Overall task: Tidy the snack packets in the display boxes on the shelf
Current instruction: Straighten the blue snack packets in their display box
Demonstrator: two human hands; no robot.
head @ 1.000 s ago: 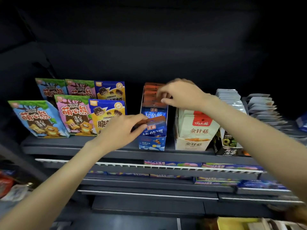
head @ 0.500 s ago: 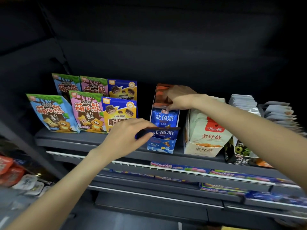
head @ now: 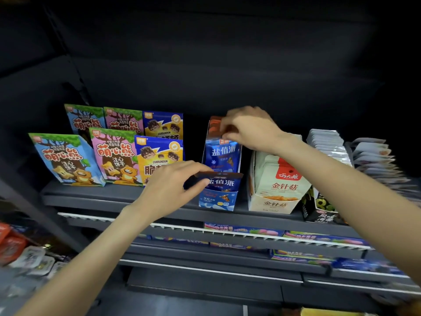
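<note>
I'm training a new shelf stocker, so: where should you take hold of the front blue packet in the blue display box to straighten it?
Probably by its top edge, from above and the front-left. The front blue packet stands upright in the blue display box, whose front wall hides its lower part; only the upper strip is free. The left hand already pinches that top corner, while the right hand holds the packets behind.

Dim dark shelving, packets lit from the front, motion blur at right edge, wide-angle bending at edges
</note>
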